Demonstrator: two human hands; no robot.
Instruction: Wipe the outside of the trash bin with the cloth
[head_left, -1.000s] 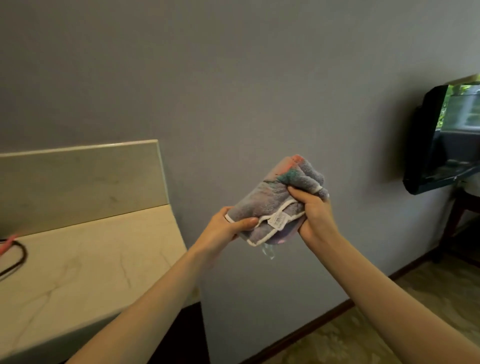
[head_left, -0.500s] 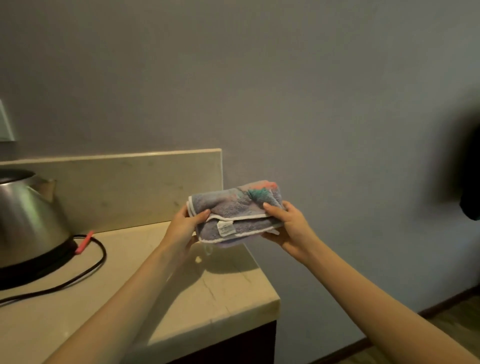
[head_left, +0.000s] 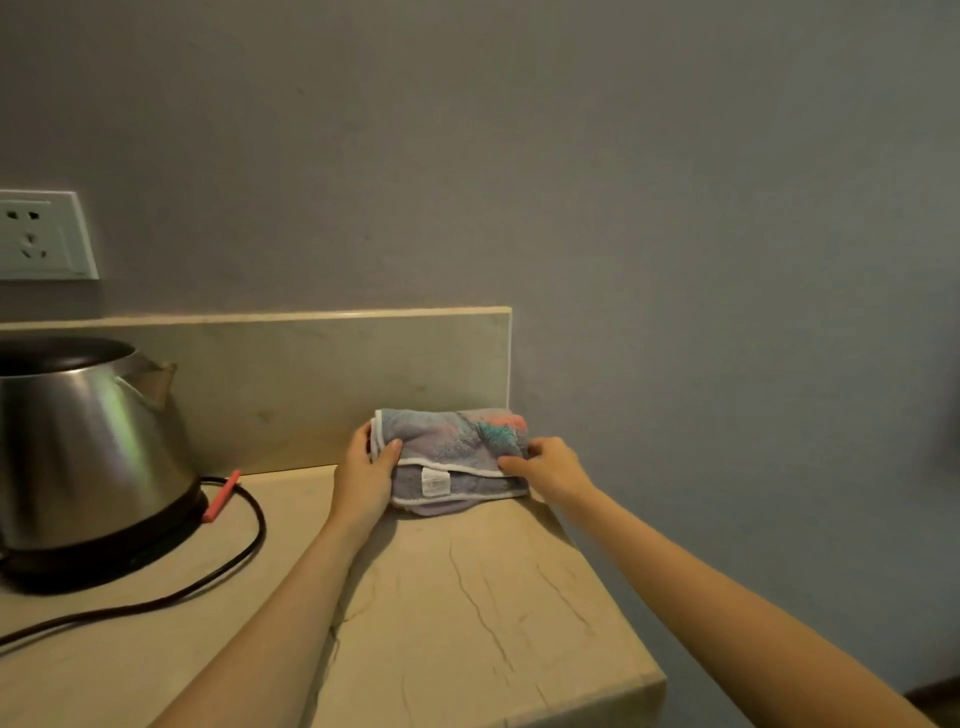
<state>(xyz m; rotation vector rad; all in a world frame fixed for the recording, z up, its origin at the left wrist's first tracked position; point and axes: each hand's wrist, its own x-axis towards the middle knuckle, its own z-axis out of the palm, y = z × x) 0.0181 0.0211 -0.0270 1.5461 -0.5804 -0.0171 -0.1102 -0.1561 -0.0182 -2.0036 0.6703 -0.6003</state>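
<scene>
Where the two bare forearms reach forward over the marble counter (head_left: 467, 613), nearest to the camera only pale stone with thin dark veins, ending in a front right corner. Further on, at the left, a black cord (head_left: 171, 592) curving across the counter to the black base of a steel kettle (head_left: 88, 457), with a small red piece (head_left: 222, 495) lying against the cord just beside that base. Past the middle of the counter, in the back right corner, the folded cloth (head_left: 457, 457): grey-violet with a white hem, a small white label on the front fold and a patch of teal and coral on top, resting on the stone and close against the backsplash (head_left: 311, 374). At its left end the left hand (head_left: 366, 475), thumb on top of the fold and fingers behind the edge, so pinching the cloth. At its right end the right hand (head_left: 550, 467), fingers curled onto the top and over the end, gripping the cloth as well. Behind, the low stone backsplash, then the grey wall (head_left: 571, 182) with a white socket plate (head_left: 44, 236) at the far left. No trash bin in view.
</scene>
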